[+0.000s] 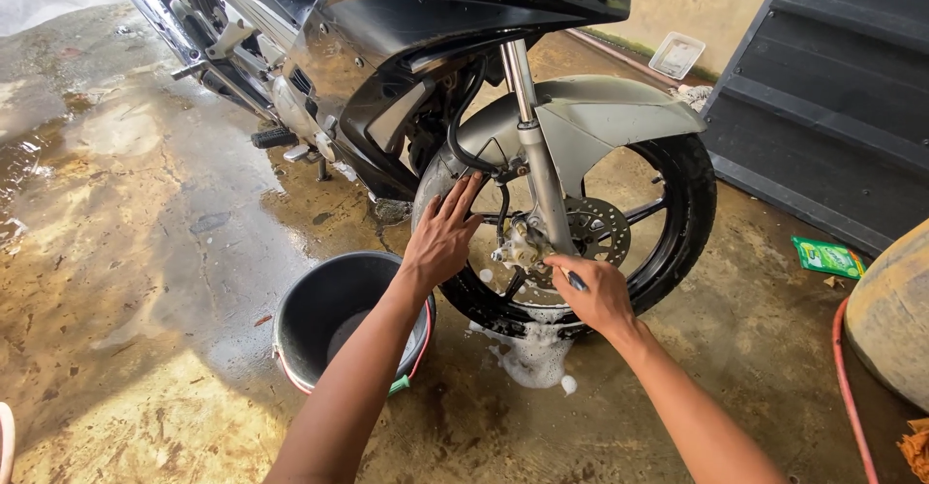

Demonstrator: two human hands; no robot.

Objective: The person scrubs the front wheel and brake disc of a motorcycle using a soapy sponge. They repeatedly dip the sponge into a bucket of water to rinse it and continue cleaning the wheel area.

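A dark motorcycle stands on wet concrete, its front wheel (pixel 682 223) with black tyre, disc brake (pixel 600 232) and grey mudguard (pixel 619 106) in the middle of the head view. My left hand (pixel 443 237) lies flat, fingers spread, on the tyre's rear side beside the fork (pixel 537 165). My right hand (pixel 595 295) is closed around a small brush with a blue handle, held at the soapy brake caliper (pixel 523 247) near the hub. White foam (pixel 532 353) lies on the floor under the wheel.
A black bucket (pixel 300 324) with a red rim stands on the floor left of the wheel, under my left forearm. A green packet (pixel 825 257) and a red hose (pixel 852 397) lie at the right. Black steps (pixel 832 87) rise at the back right.
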